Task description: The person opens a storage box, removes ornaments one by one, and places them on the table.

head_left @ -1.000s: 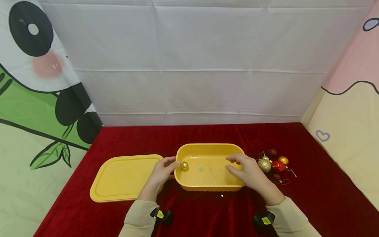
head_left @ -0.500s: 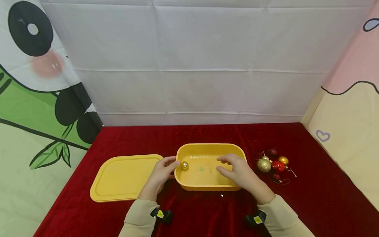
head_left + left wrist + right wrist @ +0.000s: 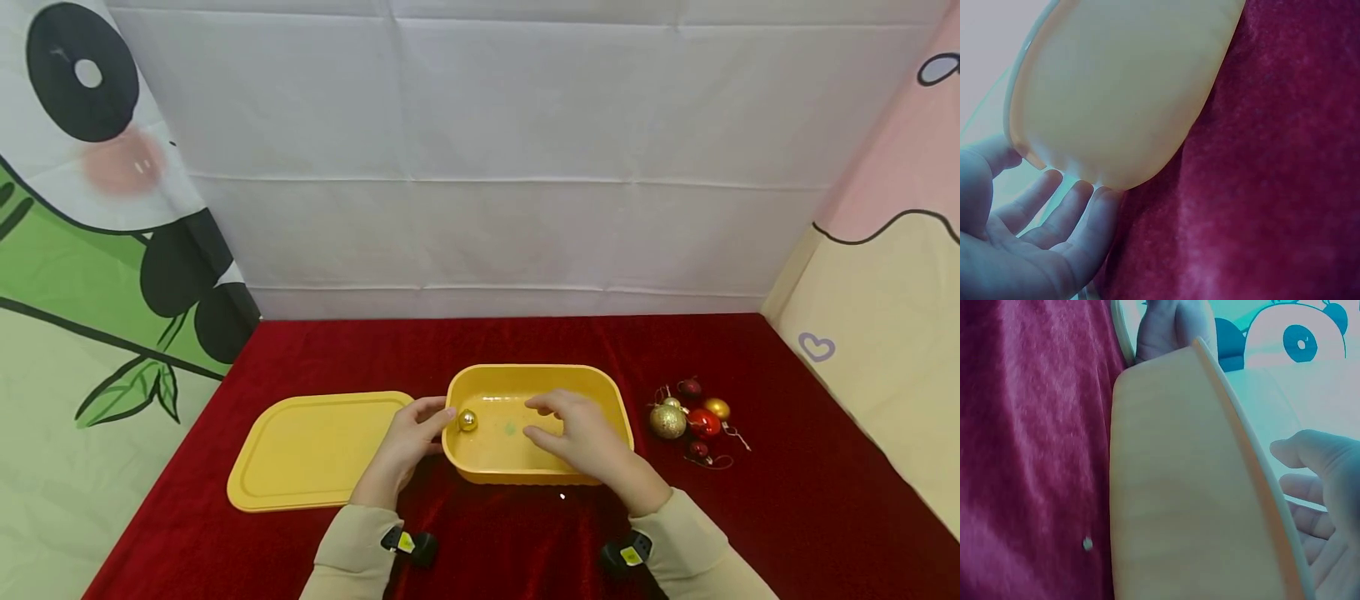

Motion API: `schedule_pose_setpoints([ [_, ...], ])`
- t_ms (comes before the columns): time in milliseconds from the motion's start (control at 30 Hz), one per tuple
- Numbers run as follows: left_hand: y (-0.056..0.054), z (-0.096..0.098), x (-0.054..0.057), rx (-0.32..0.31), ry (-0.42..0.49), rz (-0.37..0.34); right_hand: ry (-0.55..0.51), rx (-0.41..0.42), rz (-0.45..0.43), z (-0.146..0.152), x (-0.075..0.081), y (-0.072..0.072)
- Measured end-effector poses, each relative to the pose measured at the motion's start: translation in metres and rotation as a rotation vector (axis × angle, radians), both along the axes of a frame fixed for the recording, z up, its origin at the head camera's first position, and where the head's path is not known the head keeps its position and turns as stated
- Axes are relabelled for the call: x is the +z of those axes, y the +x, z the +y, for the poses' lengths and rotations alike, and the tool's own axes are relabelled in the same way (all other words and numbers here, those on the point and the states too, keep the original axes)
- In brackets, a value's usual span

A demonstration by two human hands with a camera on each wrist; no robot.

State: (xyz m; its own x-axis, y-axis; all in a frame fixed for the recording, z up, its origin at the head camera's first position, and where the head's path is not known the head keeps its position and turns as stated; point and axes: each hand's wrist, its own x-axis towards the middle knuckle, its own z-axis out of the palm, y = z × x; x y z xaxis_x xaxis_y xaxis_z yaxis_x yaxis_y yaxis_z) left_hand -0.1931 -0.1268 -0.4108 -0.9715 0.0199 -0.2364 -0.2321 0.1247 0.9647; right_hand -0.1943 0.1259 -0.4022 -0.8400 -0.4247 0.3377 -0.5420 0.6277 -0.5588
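Note:
A yellow plastic box [image 3: 540, 467] stands in the middle of the table. My left hand [image 3: 408, 437] holds its left end. In the left wrist view, that thumb lies at the rim and the fingertips [image 3: 1079, 190] touch the outer wall. Inside the box, by the left wall, lies a shiny gold ball ornament [image 3: 468, 420]. My right hand [image 3: 581, 433] hovers over the box's right half with nothing in it. Its thumb and fingers are bent and spread apart. In the right wrist view the right hand [image 3: 1329, 494] shows beyond the box's front wall.
The yellow lid [image 3: 315, 454] lies flat to the left. Several bauble ornaments with strings, among them a glittery gold bauble [image 3: 668, 422] and a red bauble [image 3: 704, 423], are clustered at the right. A small white speck [image 3: 562, 497] lies on the red cloth [image 3: 495, 533] in front.
My right hand has moved steadily left over the box, from its right end toward the middle. My left hand, the box and the gold ball ornament have stayed where they were.

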Motion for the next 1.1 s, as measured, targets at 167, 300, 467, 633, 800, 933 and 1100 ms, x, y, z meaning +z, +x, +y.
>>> schedule_pose_setpoints([
  [167,-0.01,-0.004,-0.019,0.004,0.013,0.006,-0.004,0.021,-0.051,-0.008,0.001,0.001],
  [300,-0.014,-0.005,-0.028,0.013,0.014,0.012,-0.008,0.029,-0.072,-0.015,0.003,0.001],
  [467,-0.014,-0.005,-0.029,0.017,0.008,0.022,-0.012,0.038,-0.081,-0.024,0.005,0.002],
  [633,-0.014,-0.006,-0.029,0.016,0.006,0.024,-0.001,0.042,-0.094,-0.031,0.008,0.002],
  [800,-0.014,-0.007,-0.029,0.01,0.01,0.027,0.014,0.052,-0.129,-0.039,0.012,0.003],
  [933,-0.013,-0.007,-0.03,0.002,0.016,0.034,0.032,0.065,-0.135,-0.044,0.014,0.001],
  [1100,-0.013,-0.008,-0.031,0.0,0.023,0.036,0.068,0.07,-0.151,-0.05,0.018,-0.001],
])
